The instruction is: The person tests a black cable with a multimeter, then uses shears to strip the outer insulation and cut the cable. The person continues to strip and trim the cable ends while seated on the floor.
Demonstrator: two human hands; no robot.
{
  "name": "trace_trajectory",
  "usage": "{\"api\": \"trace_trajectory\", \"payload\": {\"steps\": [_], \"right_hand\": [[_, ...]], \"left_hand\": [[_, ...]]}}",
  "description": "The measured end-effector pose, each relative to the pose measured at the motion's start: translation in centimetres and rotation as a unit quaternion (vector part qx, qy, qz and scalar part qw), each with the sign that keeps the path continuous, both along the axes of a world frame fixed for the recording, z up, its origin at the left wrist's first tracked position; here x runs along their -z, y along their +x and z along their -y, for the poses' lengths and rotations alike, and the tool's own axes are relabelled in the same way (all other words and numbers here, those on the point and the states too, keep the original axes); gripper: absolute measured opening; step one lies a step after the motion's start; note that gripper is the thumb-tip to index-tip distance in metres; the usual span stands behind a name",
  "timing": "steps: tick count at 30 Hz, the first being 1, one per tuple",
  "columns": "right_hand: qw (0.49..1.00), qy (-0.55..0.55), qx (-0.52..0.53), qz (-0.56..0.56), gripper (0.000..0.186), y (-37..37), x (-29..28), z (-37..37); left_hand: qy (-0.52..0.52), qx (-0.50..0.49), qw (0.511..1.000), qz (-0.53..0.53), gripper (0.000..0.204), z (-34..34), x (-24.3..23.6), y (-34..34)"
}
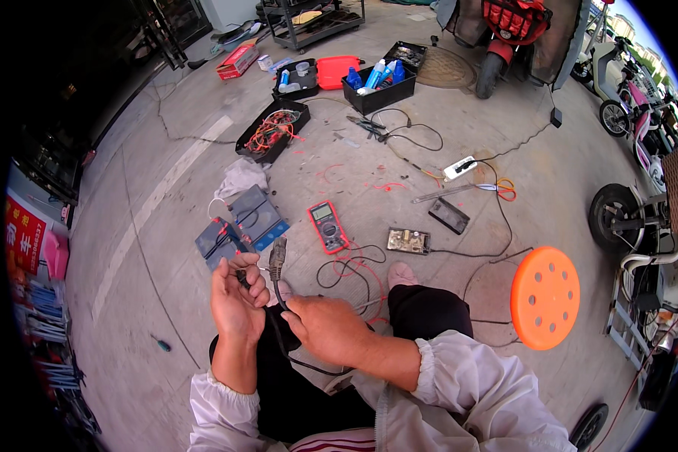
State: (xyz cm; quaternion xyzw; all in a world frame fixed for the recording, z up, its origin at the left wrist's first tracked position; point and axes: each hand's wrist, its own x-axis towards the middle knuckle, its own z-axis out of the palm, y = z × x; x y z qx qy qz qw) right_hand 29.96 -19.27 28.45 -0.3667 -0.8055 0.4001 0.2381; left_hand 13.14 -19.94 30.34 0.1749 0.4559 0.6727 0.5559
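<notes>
My right hand (328,328) is closed on a black cable, just below its thick plug (277,260), which points upward. Beside it, my left hand (237,297) has its palm turned up and its fingers curled round a small black cable end, partly hidden by the fingers. Black cable (309,367) loops down below my hands across my lap. Just beyond the left hand lie two grey-and-blue battery blocks (256,215). Ahead on the ground is a red multimeter (328,226) with red and black leads. Right of it sits an opened circuit board module (408,241).
An orange round stool (545,298) stands at the right. Farther off are a wire-filled black box (273,129), a bottle-filled bin (380,94), a white power strip (459,168), a black casing (449,216) and orange-handled scissors (506,188). A screwdriver (162,344) lies at left.
</notes>
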Motion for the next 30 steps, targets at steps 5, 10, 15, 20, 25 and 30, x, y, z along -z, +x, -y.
{"api": "trace_trajectory", "payload": {"steps": [5,10,15,20,25,30], "right_hand": [[0.992,-0.014,0.066,-0.105,0.020,0.3,-0.2,-1.3],[0.988,-0.033,0.087,-0.123,0.019,0.1,-0.2,-1.5],[0.987,-0.076,0.089,-0.112,0.013,0.1,0.0,-1.2],[0.988,-0.090,0.079,-0.101,0.014,-0.2,-0.1,-1.2],[0.989,-0.085,0.079,-0.092,0.015,-0.1,0.0,-1.4],[0.993,-0.047,0.064,-0.086,0.014,-0.1,0.0,-1.5]], "left_hand": [[0.083,0.034,0.995,0.032,0.039,-0.2,0.0,0.1],[0.108,0.030,0.994,0.013,0.032,-0.2,0.4,-0.1],[0.116,0.018,0.993,-0.006,0.026,-0.2,0.5,-0.2],[0.105,0.010,0.994,-0.037,0.022,0.1,0.1,-0.2],[0.100,0.017,0.993,-0.064,0.020,-0.1,0.2,0.0],[0.102,0.026,0.993,-0.062,0.022,0.0,0.1,-0.1]]}}
